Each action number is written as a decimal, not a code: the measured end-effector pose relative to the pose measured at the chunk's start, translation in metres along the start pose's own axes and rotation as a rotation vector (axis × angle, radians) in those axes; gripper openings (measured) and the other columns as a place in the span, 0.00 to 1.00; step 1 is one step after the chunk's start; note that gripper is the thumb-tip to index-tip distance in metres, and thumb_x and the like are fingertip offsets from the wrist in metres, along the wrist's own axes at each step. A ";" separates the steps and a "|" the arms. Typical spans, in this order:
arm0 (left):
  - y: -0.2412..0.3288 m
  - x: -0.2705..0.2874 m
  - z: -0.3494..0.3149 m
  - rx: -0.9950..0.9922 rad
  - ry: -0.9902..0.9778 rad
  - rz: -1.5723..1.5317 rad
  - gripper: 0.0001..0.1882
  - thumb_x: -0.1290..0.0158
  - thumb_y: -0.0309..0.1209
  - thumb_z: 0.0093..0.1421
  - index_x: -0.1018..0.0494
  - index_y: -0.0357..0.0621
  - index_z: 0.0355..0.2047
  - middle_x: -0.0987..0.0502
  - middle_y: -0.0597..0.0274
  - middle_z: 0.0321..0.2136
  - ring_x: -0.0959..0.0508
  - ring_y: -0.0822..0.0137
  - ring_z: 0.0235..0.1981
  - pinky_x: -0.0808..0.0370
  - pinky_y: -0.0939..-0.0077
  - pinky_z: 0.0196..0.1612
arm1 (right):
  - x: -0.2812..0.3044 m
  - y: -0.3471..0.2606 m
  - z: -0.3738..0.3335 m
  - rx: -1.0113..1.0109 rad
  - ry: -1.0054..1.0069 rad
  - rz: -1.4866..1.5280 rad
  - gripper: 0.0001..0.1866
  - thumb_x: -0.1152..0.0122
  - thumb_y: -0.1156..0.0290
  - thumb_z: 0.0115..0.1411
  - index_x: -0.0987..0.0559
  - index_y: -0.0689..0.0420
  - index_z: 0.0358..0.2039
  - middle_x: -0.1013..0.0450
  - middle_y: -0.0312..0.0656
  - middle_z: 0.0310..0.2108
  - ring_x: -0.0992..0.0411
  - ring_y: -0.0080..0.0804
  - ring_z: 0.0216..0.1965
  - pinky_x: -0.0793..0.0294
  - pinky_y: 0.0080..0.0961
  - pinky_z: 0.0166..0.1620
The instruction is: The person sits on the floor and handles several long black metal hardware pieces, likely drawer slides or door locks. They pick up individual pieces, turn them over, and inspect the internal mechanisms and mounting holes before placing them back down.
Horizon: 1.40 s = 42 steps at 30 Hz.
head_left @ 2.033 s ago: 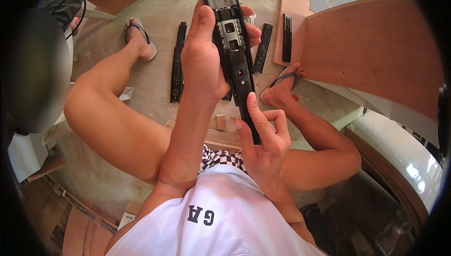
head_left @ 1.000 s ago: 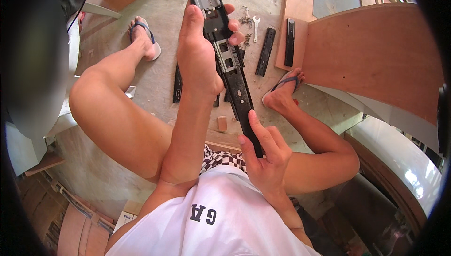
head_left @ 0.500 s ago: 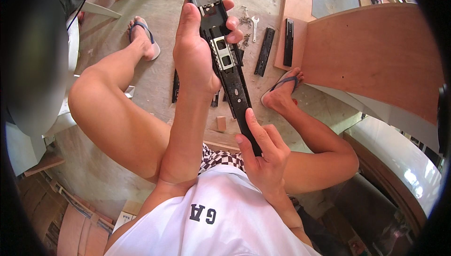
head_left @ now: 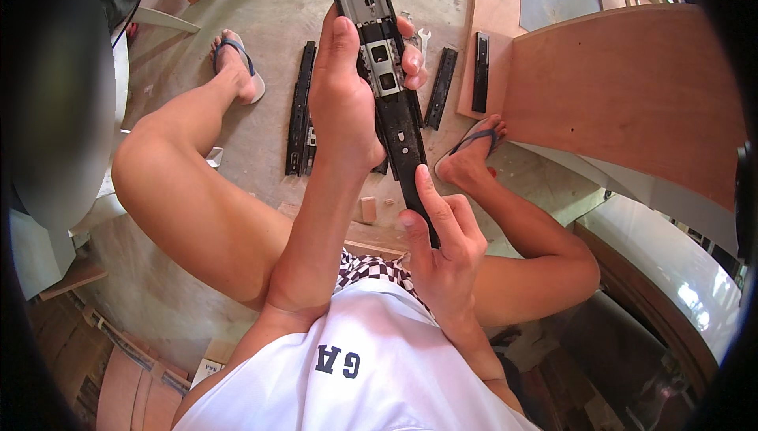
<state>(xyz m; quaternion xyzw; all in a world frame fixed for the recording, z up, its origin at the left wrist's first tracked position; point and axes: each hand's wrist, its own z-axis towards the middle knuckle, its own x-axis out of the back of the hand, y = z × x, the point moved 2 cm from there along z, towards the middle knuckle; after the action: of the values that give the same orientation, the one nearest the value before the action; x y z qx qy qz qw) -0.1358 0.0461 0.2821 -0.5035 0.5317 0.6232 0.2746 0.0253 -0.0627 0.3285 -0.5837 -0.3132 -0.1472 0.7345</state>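
Observation:
A black and silver drawer slide (head_left: 404,135), partly extended, runs from the top edge of the view down toward my lap. My left hand (head_left: 345,103) wraps round its upper part, thumb on the near side and fingertips curling over the right edge. Between that thumb and those fingertips shows the silver ball cage (head_left: 384,67). Lower down, my right hand (head_left: 448,233) pinches the black end of the rail between thumb and index finger. Other black slides lie on the floor, one pair (head_left: 299,115) left of my left forearm and one slide (head_left: 440,89) to the right.
Past my left fingertips a wrench (head_left: 425,40) is partly hidden. Another slide (head_left: 481,75) rests on a wooden board beside a large curved wooden panel (head_left: 624,99) at right. A small wood block (head_left: 369,209) lies between my legs. A blurred grey round shape (head_left: 59,99) fills the left side.
Both hands and the slide have shifted slightly up, the left hand also to the right. The black rail sits further into the silver section, with the ball cage now close to its end.

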 end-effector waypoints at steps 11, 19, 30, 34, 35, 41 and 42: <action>-0.008 0.001 -0.005 0.032 0.053 0.097 0.20 0.62 0.46 0.80 0.33 0.44 0.57 0.22 0.51 0.40 0.21 0.65 0.29 0.23 0.69 0.31 | -0.005 0.000 0.002 0.055 0.034 -0.081 0.28 0.28 0.75 0.60 0.19 0.53 0.62 0.33 0.38 0.27 0.38 0.31 0.35 0.30 0.24 0.30; -0.013 -0.002 -0.009 0.042 0.021 0.036 0.20 0.62 0.46 0.80 0.34 0.45 0.58 0.22 0.50 0.40 0.21 0.64 0.29 0.24 0.68 0.31 | -0.003 0.005 -0.001 -0.041 0.123 -0.065 0.33 0.24 0.66 0.60 0.24 0.59 0.65 0.32 0.38 0.29 0.39 0.27 0.32 0.35 0.22 0.28; 0.003 -0.009 -0.013 -0.024 -0.095 -0.093 0.21 0.63 0.49 0.79 0.37 0.46 0.58 0.21 0.46 0.41 0.20 0.61 0.28 0.24 0.69 0.30 | -0.005 0.005 -0.013 -0.401 -0.117 0.229 0.18 0.41 0.60 0.75 0.23 0.63 0.32 0.34 0.35 0.14 0.37 0.20 0.16 0.39 0.24 0.21; 0.004 -0.010 -0.015 -0.040 -0.134 -0.111 0.22 0.64 0.51 0.79 0.38 0.47 0.58 0.20 0.45 0.41 0.19 0.60 0.26 0.23 0.69 0.28 | -0.004 0.010 -0.015 -0.358 -0.144 0.241 0.22 0.46 0.60 0.77 0.23 0.64 0.29 0.35 0.30 0.14 0.38 0.14 0.17 0.42 0.19 0.22; 0.004 -0.010 -0.015 -0.049 -0.136 -0.073 0.23 0.64 0.51 0.79 0.38 0.46 0.58 0.20 0.45 0.40 0.19 0.60 0.26 0.23 0.69 0.27 | -0.005 0.012 -0.015 -0.346 -0.153 0.247 0.23 0.46 0.59 0.77 0.23 0.64 0.29 0.35 0.30 0.14 0.38 0.13 0.17 0.43 0.19 0.21; 0.006 -0.021 -0.018 -0.092 -0.171 0.005 0.24 0.64 0.52 0.79 0.39 0.45 0.59 0.20 0.44 0.39 0.18 0.60 0.25 0.23 0.70 0.26 | -0.006 0.013 -0.014 -0.336 -0.149 0.277 0.19 0.41 0.62 0.74 0.26 0.62 0.28 0.36 0.41 0.15 0.36 0.25 0.16 0.37 0.28 0.22; 0.007 -0.023 -0.018 -0.099 -0.176 0.005 0.24 0.64 0.52 0.79 0.39 0.45 0.59 0.20 0.44 0.38 0.18 0.60 0.25 0.23 0.71 0.25 | -0.007 0.013 -0.013 -0.323 -0.134 0.274 0.19 0.41 0.62 0.74 0.25 0.62 0.28 0.35 0.41 0.15 0.36 0.25 0.16 0.36 0.28 0.22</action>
<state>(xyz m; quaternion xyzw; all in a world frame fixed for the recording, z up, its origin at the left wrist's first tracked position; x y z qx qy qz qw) -0.1276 0.0314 0.3068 -0.4586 0.4752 0.6913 0.2933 0.0319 -0.0728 0.3125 -0.7393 -0.2515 -0.0552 0.6223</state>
